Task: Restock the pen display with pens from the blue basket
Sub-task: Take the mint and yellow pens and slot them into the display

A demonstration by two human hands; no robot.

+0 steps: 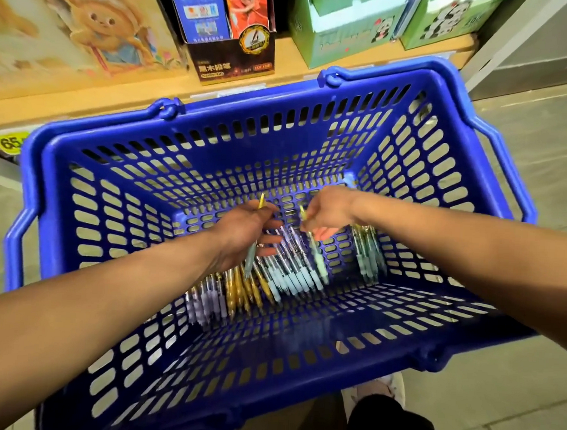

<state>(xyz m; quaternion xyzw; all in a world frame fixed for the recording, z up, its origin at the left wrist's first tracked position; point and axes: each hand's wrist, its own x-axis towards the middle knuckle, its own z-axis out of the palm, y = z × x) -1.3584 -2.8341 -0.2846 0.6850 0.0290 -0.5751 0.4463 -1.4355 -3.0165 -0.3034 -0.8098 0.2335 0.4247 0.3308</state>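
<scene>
Reaching into the blue basket [264, 108] with both hands.
Its floor holds loose pens [238, 291]; the left hand [242, 232] grips a pale blue pen [250, 259], and the right hand [328, 214] pinches a second pen [303, 212] by its yellow end.

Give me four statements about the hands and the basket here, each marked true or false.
1. The left hand grips a pale blue pen. True.
2. The right hand rests outside the blue basket. False: it reaches in, seemingly pinching a mint pen.
3. The basket holds no loose pens. False: many loose pens lie on its floor.
4. Green panda boxes stand on the shelf behind. True.
</scene>
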